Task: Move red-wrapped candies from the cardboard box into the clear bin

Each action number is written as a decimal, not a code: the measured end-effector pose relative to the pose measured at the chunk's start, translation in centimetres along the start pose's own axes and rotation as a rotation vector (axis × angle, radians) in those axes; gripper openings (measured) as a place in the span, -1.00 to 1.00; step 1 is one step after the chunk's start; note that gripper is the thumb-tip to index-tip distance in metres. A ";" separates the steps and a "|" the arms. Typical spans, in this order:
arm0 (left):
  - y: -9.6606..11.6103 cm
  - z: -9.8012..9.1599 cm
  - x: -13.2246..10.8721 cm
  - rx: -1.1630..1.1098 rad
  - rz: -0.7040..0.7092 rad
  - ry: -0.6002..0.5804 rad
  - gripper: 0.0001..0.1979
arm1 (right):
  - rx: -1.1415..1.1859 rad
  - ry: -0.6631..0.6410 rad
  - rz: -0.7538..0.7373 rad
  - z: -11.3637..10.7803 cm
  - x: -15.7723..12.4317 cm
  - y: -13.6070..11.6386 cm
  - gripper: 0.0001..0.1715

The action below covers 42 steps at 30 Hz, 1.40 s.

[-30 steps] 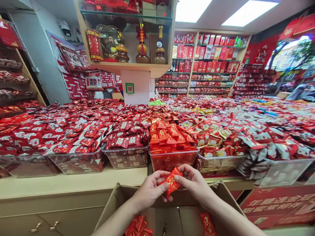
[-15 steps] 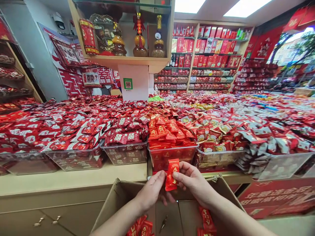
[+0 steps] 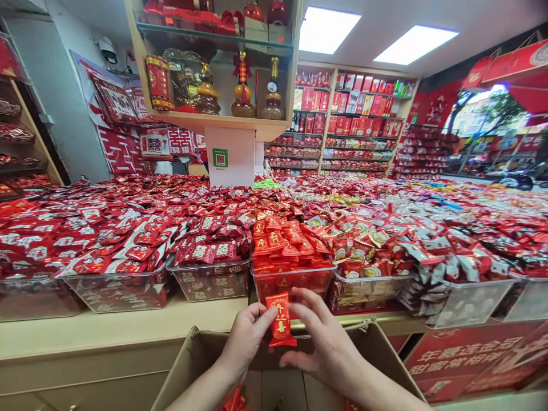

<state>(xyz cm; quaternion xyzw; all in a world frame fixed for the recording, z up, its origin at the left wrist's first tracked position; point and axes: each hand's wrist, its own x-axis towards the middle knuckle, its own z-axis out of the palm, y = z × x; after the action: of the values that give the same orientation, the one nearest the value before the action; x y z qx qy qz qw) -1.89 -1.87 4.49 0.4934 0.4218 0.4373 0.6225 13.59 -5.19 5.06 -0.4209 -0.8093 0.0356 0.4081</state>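
A red packet with gold lettering [image 3: 281, 321] hangs upright over the open cardboard box [image 3: 188, 359]. My left hand [image 3: 248, 337] pinches its left edge between thumb and fingers. To the right of the packet, my right hand [image 3: 321, 342] has its fingers spread and holds nothing. Just beyond both hands stands a clear bin [image 3: 295, 279] heaped with similar red packets. A few more red packets [image 3: 234, 399] lie low inside the box, partly hidden by my left arm.
Clear bins of wrapped packets [image 3: 209, 282] line the counter [image 3: 128, 328] on both sides. A glass-shelved cabinet [image 3: 214, 117] with bottles overhangs the display. Stocked shelves [image 3: 329, 125] stand behind, and a red printed panel [image 3: 466, 359] is at lower right.
The packet has passed from my right hand to my left and moved slightly left. My right hand has let go and opened. The view has tilted upward.
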 end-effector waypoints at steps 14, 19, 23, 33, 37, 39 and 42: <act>0.1 -0.7 -0.4 -0.038 0.009 -0.248 -0.62 | -0.386 0.198 -0.174 -6.1 5.8 2.5 -0.76; -1.2 -0.2 -0.3 0.132 0.006 -0.307 -0.59 | -0.535 0.040 0.058 -7.8 10.3 6.2 -0.83; -1.8 -0.4 -0.5 0.241 0.011 -0.345 -0.60 | -0.589 -0.090 0.122 -7.0 11.1 7.5 -0.83; -2.2 -0.7 -0.4 0.382 0.071 -0.400 -0.59 | -0.605 -0.221 0.284 -6.3 11.9 7.9 -0.57; -1.7 -0.9 -0.8 0.567 0.176 -0.429 -0.61 | -0.587 -0.051 0.154 -7.1 11.1 5.5 -0.54; -1.4 -1.0 -1.2 0.741 0.297 -0.450 -0.66 | -0.538 0.028 0.058 -6.9 9.4 3.2 -0.63; -1.8 -1.2 -1.6 0.980 0.393 -0.526 -0.75 | -0.393 -0.167 -0.058 -3.7 4.2 0.9 -0.74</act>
<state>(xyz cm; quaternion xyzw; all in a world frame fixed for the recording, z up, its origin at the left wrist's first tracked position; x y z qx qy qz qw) -3.21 -3.34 2.72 0.8843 0.3067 0.1616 0.3128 15.41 -2.62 9.80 -0.4647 -0.8434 -0.0997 0.2506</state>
